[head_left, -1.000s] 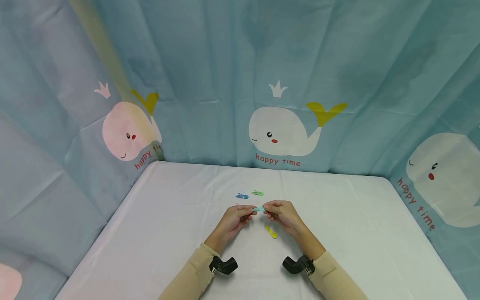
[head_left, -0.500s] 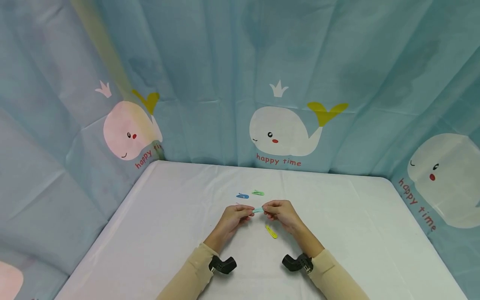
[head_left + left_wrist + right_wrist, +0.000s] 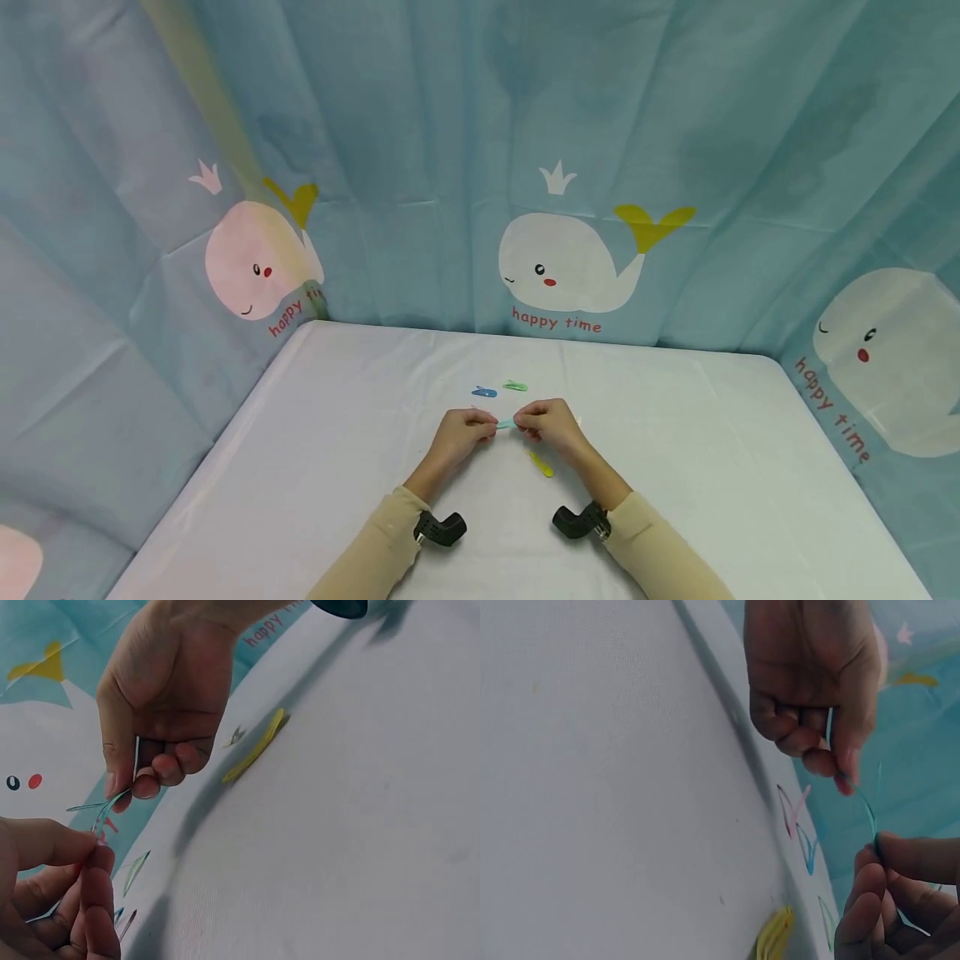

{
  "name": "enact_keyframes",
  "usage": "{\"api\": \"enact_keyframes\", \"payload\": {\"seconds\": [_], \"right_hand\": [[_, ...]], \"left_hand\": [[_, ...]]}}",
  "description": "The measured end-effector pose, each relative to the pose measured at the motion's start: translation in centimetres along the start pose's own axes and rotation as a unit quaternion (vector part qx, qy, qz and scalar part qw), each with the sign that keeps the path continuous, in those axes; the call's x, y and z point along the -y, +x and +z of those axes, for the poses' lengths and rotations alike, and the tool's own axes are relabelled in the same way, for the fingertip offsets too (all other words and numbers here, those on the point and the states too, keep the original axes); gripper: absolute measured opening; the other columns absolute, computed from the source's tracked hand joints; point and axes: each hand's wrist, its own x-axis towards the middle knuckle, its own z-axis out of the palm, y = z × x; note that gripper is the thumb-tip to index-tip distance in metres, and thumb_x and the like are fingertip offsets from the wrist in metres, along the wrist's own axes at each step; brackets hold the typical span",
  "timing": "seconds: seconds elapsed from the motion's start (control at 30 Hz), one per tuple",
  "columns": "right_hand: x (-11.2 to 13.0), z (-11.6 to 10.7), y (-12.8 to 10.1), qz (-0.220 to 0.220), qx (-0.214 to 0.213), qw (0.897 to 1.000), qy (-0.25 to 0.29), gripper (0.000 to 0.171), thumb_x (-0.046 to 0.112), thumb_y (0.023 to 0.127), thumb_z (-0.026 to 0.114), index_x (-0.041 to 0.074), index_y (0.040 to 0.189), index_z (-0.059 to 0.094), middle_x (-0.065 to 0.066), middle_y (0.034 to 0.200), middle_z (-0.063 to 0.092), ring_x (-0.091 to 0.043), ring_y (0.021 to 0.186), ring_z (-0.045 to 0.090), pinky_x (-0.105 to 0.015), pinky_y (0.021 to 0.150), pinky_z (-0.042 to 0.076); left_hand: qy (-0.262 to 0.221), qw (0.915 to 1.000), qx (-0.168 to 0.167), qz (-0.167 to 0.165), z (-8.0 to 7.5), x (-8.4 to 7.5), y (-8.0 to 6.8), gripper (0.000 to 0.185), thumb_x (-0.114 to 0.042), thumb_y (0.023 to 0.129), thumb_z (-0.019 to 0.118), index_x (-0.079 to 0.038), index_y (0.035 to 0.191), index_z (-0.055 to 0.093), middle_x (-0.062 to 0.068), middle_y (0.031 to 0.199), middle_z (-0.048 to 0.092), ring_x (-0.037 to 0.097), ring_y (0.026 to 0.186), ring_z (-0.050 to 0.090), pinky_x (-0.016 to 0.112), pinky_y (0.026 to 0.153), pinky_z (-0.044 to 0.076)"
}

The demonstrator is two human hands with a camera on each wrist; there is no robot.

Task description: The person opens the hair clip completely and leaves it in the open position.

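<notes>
Yellow clip [image 3: 542, 465] under hands, blue [image 3: 484, 392] (and green [image 3: 515, 386]) beyond.

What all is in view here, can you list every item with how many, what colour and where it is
Teal hair clip: one, teal, pinched between both hands above the table.
Yellow hair clip: one, yellow, on the table below the right hand.
Blue hair clip: one, blue, on the table beyond the hands.
Green hair clip: one, green, right of the blue one.
Table: one, white cloth.
Curtain: teal, white whales, behind and beside the table.
Wrist cameras: two, black.
Left hand, right hand: two, beige sleeves.
</notes>
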Motion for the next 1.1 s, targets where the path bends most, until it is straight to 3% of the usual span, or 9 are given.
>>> {"api": "enact_keyframes", "payload": {"seconds": [0.07,0.27,0.4,0.77,1.1], "right_hand": [[0.1,0.4,0.1,-0.01,0.001,1.0,-0.017,0.014,0.008,0.087,0.069,-0.006,0.088,0.073,0.0,0.066,0.064,-0.01,0.056,0.051,-0.023,0.055,0.044],[0.6,1.8,0.2,-0.011,0.005,0.999,-0.043,0.011,0.005,0.087,0.069,-0.004,0.086,0.074,-0.002,0.067,0.066,-0.01,0.056,0.053,-0.023,0.055,0.045],[0.6,2.5,0.3,-0.004,0.014,0.999,-0.05,0.009,0.004,0.086,0.069,-0.003,0.085,0.074,0.0,0.064,0.064,-0.01,0.054,0.054,-0.023,0.053,0.047],[0.6,3.5,0.4,-0.015,0.013,0.996,-0.092,0.008,0.003,0.085,0.07,-0.002,0.08,0.074,-0.004,0.062,0.066,-0.01,0.052,0.054,-0.022,0.051,0.043],[0.4,4.2,0.4,-0.04,0.016,0.988,-0.15,0.006,0.001,0.081,0.072,0.0,0.076,0.074,-0.001,0.061,0.065,-0.008,0.052,0.053,-0.022,0.049,0.042]], "left_hand": [[0.034,0.9993,-0.007,0.015,-0.3,0.2,-0.1,0.01,-0.004,0.084,0.07,0.003,0.089,0.075,0.013,0.096,0.073,0.004,0.07,0.057,0.019,0.064,0.048],[0.102,0.9945,-0.024,0.009,-1.6,0.4,-0.3,0.009,-0.007,0.082,0.069,-0.002,0.086,0.076,0.005,0.08,0.071,0.009,0.068,0.052,0.023,0.062,0.043],[0.139,0.9899,-0.029,0.005,-2.1,0.7,-0.5,0.009,-0.009,0.082,0.069,-0.005,0.085,0.076,0.004,0.079,0.071,0.011,0.067,0.051,0.025,0.062,0.041],[0.195,0.9806,-0.025,0.004,-2.8,0.3,-0.5,0.006,-0.011,0.083,0.073,-0.007,0.084,0.077,0.003,0.078,0.071,0.012,0.067,0.051,0.025,0.061,0.039],[0.256,0.9663,-0.02,0.013,-2.8,0.5,-0.6,0.005,-0.01,0.084,0.072,-0.008,0.082,0.076,0.001,0.074,0.069,0.011,0.065,0.054,0.027,0.061,0.042]]}}
